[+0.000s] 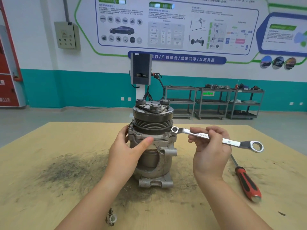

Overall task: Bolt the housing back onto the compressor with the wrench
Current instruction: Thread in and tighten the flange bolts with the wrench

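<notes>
A grey metal compressor (152, 156) stands upright in the middle of the wooden table, pulley end up. Its housing flange (141, 136) sits just below the pulley, with a bolt head (165, 134) showing at the front right. My left hand (127, 146) wraps around the left side of the body, thumb lying across the front under the flange. My right hand (209, 150) grips the middle of a silver double-ring wrench (217, 139), held level in the air. The wrench's small ring end (174, 129) hangs just right of the flange, close to that bolt but apart from it.
A red and black screwdriver (245, 180) lies on the table (49, 196) to the right. A small dirty white part (111, 217) lies near the front edge. Dark grime stains the wood left of the compressor. Grey shelving carts (214, 103) and a charging unit (141, 70) stand behind.
</notes>
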